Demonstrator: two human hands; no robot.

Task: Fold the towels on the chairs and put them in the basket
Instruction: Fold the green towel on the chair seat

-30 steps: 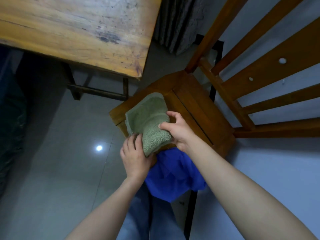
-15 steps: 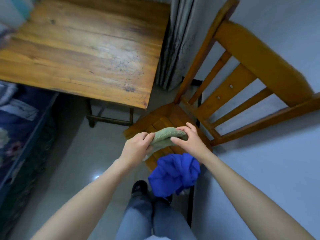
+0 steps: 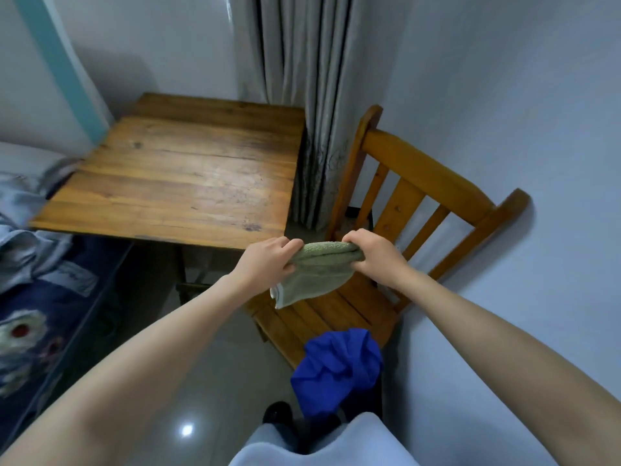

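Observation:
A folded green towel (image 3: 316, 274) hangs in the air above the wooden chair's seat (image 3: 339, 314). My left hand (image 3: 268, 260) grips its left top corner and my right hand (image 3: 373, 253) grips its right top corner, so the fold is stretched between them. A crumpled blue towel (image 3: 336, 368) lies on the near edge of the same chair and hangs over it. No basket is in view.
A wooden table (image 3: 181, 176) stands to the left of the chair, with a grey curtain (image 3: 302, 95) behind it. A bed with a dark blue patterned cover (image 3: 40, 314) is at the left. A white wall runs close along the chair's right side.
Both hands lifted the green towel off the chair seat and now hold it stretched in the air. The camera tilted up, bringing the whole table, curtain and bed into view.

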